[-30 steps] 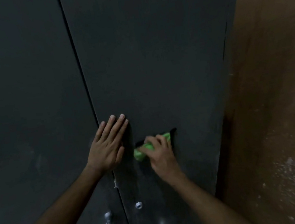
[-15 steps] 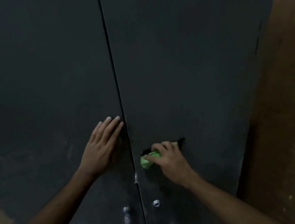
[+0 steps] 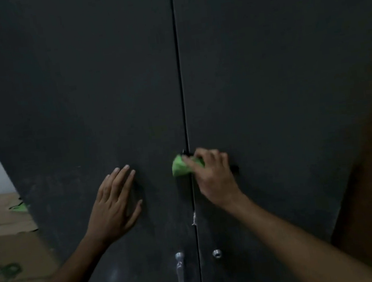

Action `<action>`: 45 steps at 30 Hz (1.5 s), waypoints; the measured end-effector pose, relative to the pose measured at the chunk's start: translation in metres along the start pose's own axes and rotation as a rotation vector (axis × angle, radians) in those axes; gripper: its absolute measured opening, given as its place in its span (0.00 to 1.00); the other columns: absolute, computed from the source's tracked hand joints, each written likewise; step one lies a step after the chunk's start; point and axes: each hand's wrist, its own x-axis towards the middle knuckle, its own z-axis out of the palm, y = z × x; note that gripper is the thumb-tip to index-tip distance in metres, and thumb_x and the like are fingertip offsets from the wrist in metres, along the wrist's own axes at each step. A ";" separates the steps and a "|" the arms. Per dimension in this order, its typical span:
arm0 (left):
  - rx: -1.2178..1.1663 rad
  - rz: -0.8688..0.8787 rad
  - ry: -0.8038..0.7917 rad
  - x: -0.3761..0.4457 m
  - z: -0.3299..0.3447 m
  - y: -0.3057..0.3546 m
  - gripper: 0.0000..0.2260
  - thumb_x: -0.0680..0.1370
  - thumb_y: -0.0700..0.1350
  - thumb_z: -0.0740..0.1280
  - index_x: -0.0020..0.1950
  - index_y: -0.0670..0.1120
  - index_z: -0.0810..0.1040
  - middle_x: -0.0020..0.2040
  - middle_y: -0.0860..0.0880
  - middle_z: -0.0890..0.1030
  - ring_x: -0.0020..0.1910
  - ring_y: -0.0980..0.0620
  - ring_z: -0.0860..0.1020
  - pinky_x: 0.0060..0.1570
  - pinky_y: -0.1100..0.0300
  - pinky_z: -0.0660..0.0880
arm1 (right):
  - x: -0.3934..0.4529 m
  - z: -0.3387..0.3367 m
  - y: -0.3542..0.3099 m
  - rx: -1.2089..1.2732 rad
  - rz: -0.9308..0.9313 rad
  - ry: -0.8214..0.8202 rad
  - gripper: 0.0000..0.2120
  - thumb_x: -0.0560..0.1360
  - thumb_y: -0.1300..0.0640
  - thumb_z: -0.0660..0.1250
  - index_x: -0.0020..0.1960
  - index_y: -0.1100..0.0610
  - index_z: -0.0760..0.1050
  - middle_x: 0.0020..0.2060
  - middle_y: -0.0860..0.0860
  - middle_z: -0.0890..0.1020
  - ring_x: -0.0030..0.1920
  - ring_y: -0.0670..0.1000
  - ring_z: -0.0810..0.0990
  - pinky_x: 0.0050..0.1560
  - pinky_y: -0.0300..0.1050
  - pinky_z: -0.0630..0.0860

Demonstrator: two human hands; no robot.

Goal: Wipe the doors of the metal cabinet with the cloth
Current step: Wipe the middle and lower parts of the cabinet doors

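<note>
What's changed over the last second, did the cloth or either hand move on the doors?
The right hand slid the green cloth left, from the right door onto the centre seam. The left hand shifted from the seam out onto the left door, flat. Grip on the cloth unchanged.

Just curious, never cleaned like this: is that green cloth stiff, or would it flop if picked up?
Probably floppy: the green cloth is bunched into a wad in the right hand. Likely light, since the fingers alone pinch it against the cabinet door.

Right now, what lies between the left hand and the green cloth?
Head view: only bare dark left door separates the left hand from the green cloth, which the right hand grips at the seam.
</note>
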 end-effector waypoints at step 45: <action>-0.539 -1.719 0.951 0.028 0.064 0.015 0.18 0.84 0.38 0.53 0.72 0.33 0.66 0.69 0.29 0.66 0.69 0.34 0.66 0.67 0.54 0.63 | 0.061 0.018 -0.003 0.298 -0.211 0.108 0.14 0.74 0.64 0.68 0.58 0.57 0.82 0.62 0.57 0.79 0.66 0.56 0.71 0.64 0.54 0.69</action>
